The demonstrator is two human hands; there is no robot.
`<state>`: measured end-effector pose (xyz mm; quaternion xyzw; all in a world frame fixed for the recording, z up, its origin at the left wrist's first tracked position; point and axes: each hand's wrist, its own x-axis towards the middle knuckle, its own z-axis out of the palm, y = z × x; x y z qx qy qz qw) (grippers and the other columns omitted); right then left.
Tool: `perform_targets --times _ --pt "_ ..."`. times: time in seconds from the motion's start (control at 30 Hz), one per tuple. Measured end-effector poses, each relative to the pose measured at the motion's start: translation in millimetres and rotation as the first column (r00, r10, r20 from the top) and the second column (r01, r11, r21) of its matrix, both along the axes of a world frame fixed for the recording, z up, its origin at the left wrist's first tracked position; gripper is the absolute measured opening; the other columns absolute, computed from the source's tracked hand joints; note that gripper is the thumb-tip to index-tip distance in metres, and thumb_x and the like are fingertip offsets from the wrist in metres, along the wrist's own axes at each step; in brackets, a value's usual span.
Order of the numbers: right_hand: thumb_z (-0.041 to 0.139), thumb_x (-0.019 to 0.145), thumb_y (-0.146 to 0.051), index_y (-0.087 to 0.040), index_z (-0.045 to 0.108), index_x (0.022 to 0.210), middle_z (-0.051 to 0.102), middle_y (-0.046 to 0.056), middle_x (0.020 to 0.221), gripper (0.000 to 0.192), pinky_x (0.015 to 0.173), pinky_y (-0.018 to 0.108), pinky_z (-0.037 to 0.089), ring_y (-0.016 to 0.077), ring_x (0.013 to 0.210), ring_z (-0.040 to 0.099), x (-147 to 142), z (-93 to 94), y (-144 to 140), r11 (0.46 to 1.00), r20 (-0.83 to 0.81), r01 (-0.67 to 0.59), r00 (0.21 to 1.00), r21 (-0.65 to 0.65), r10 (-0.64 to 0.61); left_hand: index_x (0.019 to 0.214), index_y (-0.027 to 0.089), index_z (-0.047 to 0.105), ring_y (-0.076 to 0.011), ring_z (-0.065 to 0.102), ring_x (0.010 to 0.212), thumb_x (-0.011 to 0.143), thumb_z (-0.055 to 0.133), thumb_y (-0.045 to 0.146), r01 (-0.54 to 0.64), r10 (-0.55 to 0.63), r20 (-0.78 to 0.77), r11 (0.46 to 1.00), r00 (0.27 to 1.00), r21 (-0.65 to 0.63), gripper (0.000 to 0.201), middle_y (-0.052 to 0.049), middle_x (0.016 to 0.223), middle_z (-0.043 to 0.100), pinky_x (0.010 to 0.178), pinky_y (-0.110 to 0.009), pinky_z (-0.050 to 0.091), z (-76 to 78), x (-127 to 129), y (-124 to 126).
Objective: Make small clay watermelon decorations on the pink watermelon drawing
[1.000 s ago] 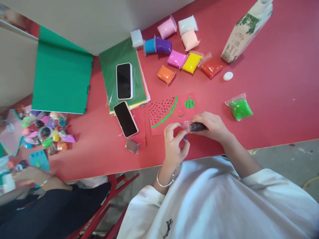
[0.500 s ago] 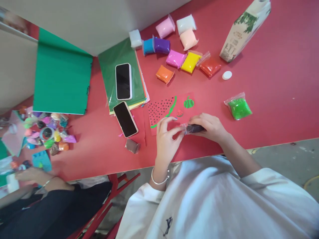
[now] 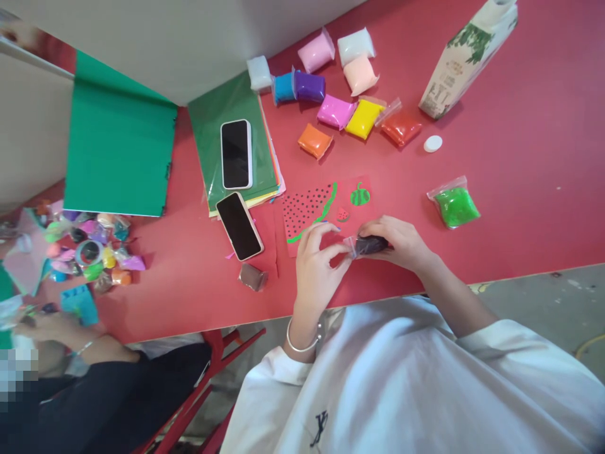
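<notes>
Your right hand (image 3: pixel 401 243) pinches the black clay packet (image 3: pixel 370 244), long axis pointing nine o'clock; left hand (image 3: pixel 314 265) grips its open end.

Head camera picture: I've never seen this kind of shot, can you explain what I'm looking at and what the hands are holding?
The camera sits on a person's head and looks down at their own two bare hands over a red table; no machine is involved. The right hand grips a small clear bag of dark clay, and the left hand pinches the bag's open end. Just beyond lies a red card with a watermelon slice picture. Farther off lie coloured clay packets, a green clay bag, two phones, green paper and a carton. At the lower left, another person's hand works nearby.
</notes>
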<state>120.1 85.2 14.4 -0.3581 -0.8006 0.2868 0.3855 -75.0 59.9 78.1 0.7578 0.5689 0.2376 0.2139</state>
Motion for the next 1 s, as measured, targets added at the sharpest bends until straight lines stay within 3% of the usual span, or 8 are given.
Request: perform_targets --times 0.47,0.57,0.67,0.77,1.0 --pt "0.066 0.083 -0.039 -0.025 0.056 0.106 0.070 0.004 0.094 0.029 0.072 0.029 0.051 0.0169 0.080 0.065 0 0.4 1 1.000 0.036 0.022 0.999 -0.015 -0.022 0.081 0.022 0.067 -0.0206 0.054 0.107 0.080 0.065 0.018 -0.003 0.001 0.069 1.000 0.998 0.030 0.005 -0.004 0.103 0.056 0.096 -0.041 0.047 -8.1 2 -2" --pt "0.067 0.081 -0.044 -0.024 0.058 0.101 0.070 0.004 0.091 0.029 0.069 0.029 0.052 0.0177 0.077 0.066 1 4.5 2 0.997 0.043 0.061 0.997 -0.057 -0.058 0.084 0.023 0.068 -0.0180 0.056 0.103 0.082 0.064 0.019 -0.090 0.092 0.208 0.996 0.974 -0.019 0.006 -0.004 0.105 0.054 0.095 -0.037 0.048 -11.4 1 -8" --pt "0.069 0.078 -0.049 -0.024 0.061 0.095 0.071 0.003 0.087 0.031 0.068 0.030 0.053 0.0192 0.076 0.067 5 7.2 3 0.982 0.036 0.152 0.988 -0.113 -0.149 0.088 0.023 0.070 -0.0163 0.057 0.099 0.084 0.064 0.025 -0.217 0.240 0.372 0.971 0.897 -0.102 0.007 -0.004 0.101 0.054 0.093 -0.034 0.050 -17.3 -2 -16" --pt "0.073 0.072 -0.050 -0.025 0.062 0.096 0.071 0.003 0.090 0.036 0.070 0.033 0.054 0.0210 0.079 0.068 12 5.3 1 0.950 0.018 0.263 0.964 -0.169 -0.264 0.092 0.024 0.071 -0.0159 0.057 0.097 0.087 0.061 0.030 -0.280 0.332 0.437 0.943 0.836 -0.181 0.013 -0.004 0.097 0.053 0.092 -0.033 0.049 -25.0 -5 -26" --pt "0.078 0.066 -0.052 -0.024 0.062 0.100 0.069 0.004 0.095 0.047 0.075 0.036 0.056 0.0232 0.085 0.068 19 -1.8 -5 0.907 0.018 0.375 0.925 -0.193 -0.379 0.103 0.025 0.071 -0.0151 0.057 0.096 0.092 0.051 0.028 -0.151 0.222 0.340 0.963 0.914 -0.223 0.023 -0.005 0.102 0.054 0.091 -0.032 0.049 -37.8 -8 -47"
